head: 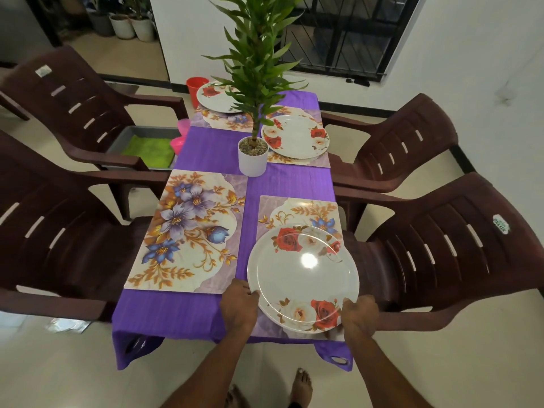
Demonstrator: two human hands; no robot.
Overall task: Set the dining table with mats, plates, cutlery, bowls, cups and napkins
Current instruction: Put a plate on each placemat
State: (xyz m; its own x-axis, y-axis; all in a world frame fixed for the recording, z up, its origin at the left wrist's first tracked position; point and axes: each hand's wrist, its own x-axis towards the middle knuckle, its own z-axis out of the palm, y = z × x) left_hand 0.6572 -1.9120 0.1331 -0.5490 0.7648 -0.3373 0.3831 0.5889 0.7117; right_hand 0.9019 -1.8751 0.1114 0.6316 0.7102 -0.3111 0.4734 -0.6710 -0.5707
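1. Plate, white with red and cream roses, lies nearest the viewer over the near right mat, covering most of that mat's near half and reaching close to the table's near edge.
2. Both hands grasp this plate at its near rim: the left hand curls its fingers around the left near edge, and the right hand clasps the right near edge. Whether the plate rests fully on the mat or is tilted slightly above it cannot be told.
3. Two bare feet show on the pale floor below the table's near edge.
4. A purple tablecloth covers the table, its corners hanging down at the near end.
5. The near left mat, printed with purple and blue flowers and gold leaves, lies bare just beside the plate's mat.
6. Four dark brown plastic chairs stand two on each side of the table.
7. In the middle of the table stands a white pot with pebbles and a tall green plant.
8. Beyond it, a far right plate sits on its own mat, and a far left plate sits on another.
9. A grey tray with a green cloth sits on the far left chair's seat, pink cups beside it, and a red cup near the far left plate.
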